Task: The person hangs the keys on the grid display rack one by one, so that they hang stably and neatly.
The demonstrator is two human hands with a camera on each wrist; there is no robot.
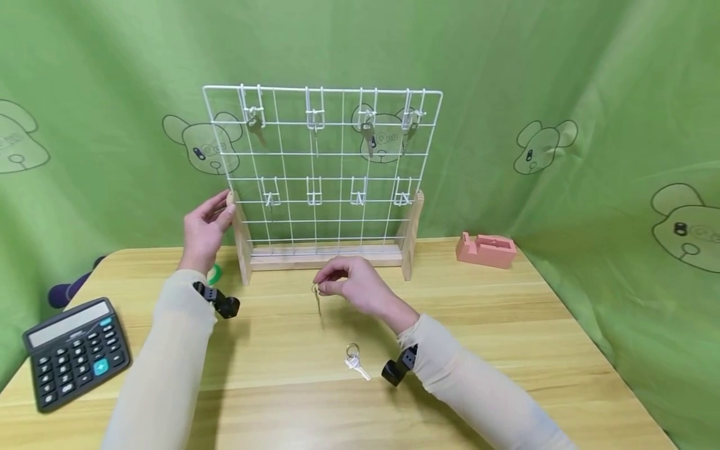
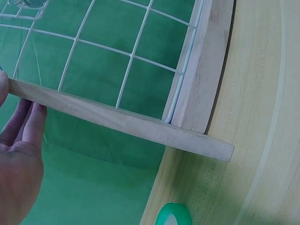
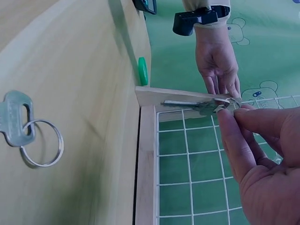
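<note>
A white wire grid rack (image 1: 340, 153) stands on wooden legs at the back of the table. My left hand (image 1: 204, 231) grips the top of its left wooden leg (image 2: 117, 119), thumb on one side and fingers on the other. My right hand (image 1: 360, 284) pinches a key ring (image 3: 234, 104) in front of the rack's base, and a key (image 1: 317, 302) hangs from it above the table. Another key (image 1: 355, 364) with its own ring (image 3: 58, 145) lies on the table nearer to me. Several keys (image 1: 368, 134) hang from hooks along the grid's upper row.
Lower hooks (image 1: 358, 197) stick out from the grid. A black calculator (image 1: 79, 353) lies at the left, and a green tape roll (image 1: 214, 274) sits beside the left leg. Toward the back right stands a pink tape dispenser (image 1: 486, 251). Green curtain (image 1: 478, 62) surrounds the table.
</note>
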